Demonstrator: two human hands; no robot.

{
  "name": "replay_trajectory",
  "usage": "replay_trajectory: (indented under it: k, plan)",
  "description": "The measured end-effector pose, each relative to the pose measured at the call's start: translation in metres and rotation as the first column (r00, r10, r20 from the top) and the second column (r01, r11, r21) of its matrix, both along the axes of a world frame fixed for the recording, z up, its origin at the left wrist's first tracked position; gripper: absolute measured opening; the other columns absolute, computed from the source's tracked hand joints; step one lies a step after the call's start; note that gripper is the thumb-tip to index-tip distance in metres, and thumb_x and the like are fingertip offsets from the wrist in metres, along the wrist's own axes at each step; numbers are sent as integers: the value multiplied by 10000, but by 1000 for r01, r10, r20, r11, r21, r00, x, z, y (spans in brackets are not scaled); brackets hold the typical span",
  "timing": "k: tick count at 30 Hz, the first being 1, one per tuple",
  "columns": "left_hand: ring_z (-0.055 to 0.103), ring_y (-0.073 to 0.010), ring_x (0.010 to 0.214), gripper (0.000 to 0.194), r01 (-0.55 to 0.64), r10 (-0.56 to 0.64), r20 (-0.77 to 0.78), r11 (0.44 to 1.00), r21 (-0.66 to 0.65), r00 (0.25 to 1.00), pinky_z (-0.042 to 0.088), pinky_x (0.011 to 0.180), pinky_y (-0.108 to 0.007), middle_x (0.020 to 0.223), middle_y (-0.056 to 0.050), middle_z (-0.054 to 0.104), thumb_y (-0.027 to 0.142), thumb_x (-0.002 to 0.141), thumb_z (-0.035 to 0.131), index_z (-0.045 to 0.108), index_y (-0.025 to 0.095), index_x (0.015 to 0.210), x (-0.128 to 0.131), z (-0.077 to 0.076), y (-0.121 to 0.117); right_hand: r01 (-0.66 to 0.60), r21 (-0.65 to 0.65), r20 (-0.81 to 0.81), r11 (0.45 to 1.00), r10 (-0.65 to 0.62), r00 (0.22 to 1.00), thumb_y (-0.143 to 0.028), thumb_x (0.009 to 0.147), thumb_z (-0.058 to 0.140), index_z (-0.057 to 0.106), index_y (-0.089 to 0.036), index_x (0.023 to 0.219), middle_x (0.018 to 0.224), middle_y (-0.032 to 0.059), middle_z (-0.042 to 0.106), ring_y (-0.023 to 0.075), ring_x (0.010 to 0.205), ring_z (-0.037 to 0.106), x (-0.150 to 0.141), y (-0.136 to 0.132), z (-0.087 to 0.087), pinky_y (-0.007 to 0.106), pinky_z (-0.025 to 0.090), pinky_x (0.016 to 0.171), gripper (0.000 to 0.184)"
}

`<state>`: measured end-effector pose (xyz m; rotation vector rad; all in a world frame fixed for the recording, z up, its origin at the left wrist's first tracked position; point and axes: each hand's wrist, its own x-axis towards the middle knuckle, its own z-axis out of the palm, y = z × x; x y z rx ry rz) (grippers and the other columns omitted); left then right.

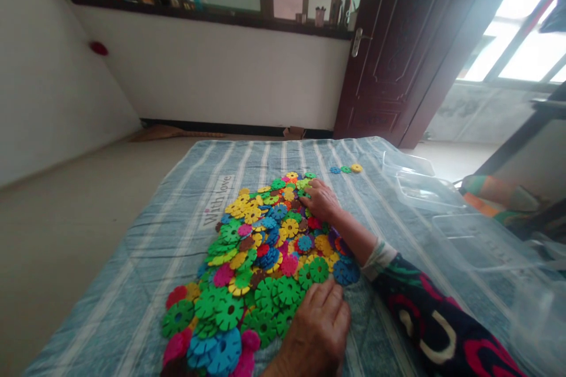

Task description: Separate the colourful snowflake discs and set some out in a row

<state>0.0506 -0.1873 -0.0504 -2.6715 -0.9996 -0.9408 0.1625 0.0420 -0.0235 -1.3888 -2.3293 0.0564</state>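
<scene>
Though tough to call from a head-cam, no obvious grip on anything: a right hand (321, 200), half open with fingers curled down, pressing into the far side of a big heap of flat plastic snowflake discs (269, 247), all green, yellow, blue and pink. Closer in, a left hand (316, 321), fingers loosely together and lying on the green discs at the near edge of the heap. Whether either hand is pinching a disc, no way to tell from this angle.

Heap sitting mid-way on a pale blue striped quilted blanket (132, 288), with "With love" printed just beside it. Past the far edge of the heap, a little row of three loose discs (345, 169), blue, green and yellow, well apart from the pile. Off to the right, stacked-looking clear plastic bins (464, 230) on the blanket, just past a dark sleeve with pink and white swirls (433, 318). Way back, a dark wooden door (380, 53) with a metal handle, plus a straw broom (177, 133) along the wall.
</scene>
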Motion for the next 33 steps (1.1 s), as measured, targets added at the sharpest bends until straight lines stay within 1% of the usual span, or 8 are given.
replay_trajectory:
  k: [8, 13, 19, 23, 25, 27, 29, 33]
  plan:
    - [628, -266, 1096, 190, -5, 5, 36, 1000, 17, 999, 535, 933, -408, 1065, -142, 695, 180, 884, 478, 650, 142, 956, 4, -19, 4, -28, 122, -104, 992, 41, 994, -239, 973, 460, 665, -208, 731, 941, 92, 639, 220, 991, 546, 3, 0, -7, 342, 416, 910, 319]
    - [611, -274, 1150, 266, 8, -10, -13, 995, -101, 1000, 512, 992, -412, 1171, -144, 683, 119, 803, 508, 642, 134, 1032, 0, -5, 0, 120, 120, -347, 986, -72, 935, -215, 932, 469, 680, -207, 723, 987, 90, 686, 209, 997, 597, 27, 8, -8, 329, 431, 940, 297]
    - [610, -267, 1158, 272, 10, -16, -39, 989, -144, 999, 510, 998, -416, 1205, -135, 681, 109, 809, 522, 635, 136, 1055, -3, 3, -2, 226, 49, -345, 973, -196, 918, -204, 869, 511, 678, -196, 658, 909, 85, 691, 213, 927, 623, 63, 6, -18, 344, 450, 912, 269]
    - [603, -261, 1169, 276, 9, -18, -54, 986, -165, 998, 509, 997, -426, 1221, -141, 670, 109, 827, 506, 632, 146, 1070, -4, 3, -2, 261, 51, -343, 964, -228, 911, -237, 862, 562, 716, -196, 796, 936, 101, 687, 242, 968, 611, 69, -6, -20, 402, 446, 946, 172]
    - [602, -258, 1166, 277, 12, -22, -60, 987, -163, 998, 508, 997, -425, 1223, -144, 667, 108, 832, 498, 629, 145, 1072, -4, 3, -1, 170, 58, -349, 984, -140, 927, -246, 850, 609, 724, -210, 833, 982, 94, 687, 235, 1002, 611, 69, -14, -18, 399, 448, 965, 122]
    - [599, -257, 1169, 284, 11, -21, -61, 988, -156, 998, 508, 994, -424, 1229, -146, 663, 107, 827, 491, 625, 145, 1075, -3, 0, 0, -32, 49, -345, 998, 47, 937, -260, 826, 670, 733, -223, 820, 1030, 83, 682, 228, 1051, 612, 69, -24, -15, 394, 446, 990, 74]
    - [597, -264, 1169, 287, 11, -18, -48, 991, -137, 999, 512, 982, -431, 1229, -148, 662, 112, 813, 488, 623, 147, 1064, -2, -5, 1, -235, 13, -324, 972, 227, 919, -282, 798, 726, 745, -231, 801, 1084, 80, 671, 236, 1109, 600, 70, -32, -11, 411, 435, 1018, 55]
    - [600, -275, 1159, 284, 12, -14, -18, 994, -110, 1000, 519, 967, -442, 1206, -146, 669, 112, 788, 495, 622, 148, 1038, 0, -16, 4, -347, -86, -268, 934, 314, 911, -295, 741, 794, 765, -236, 786, 1157, 84, 647, 261, 1173, 573, 75, -40, -4, 446, 416, 1050, 80]
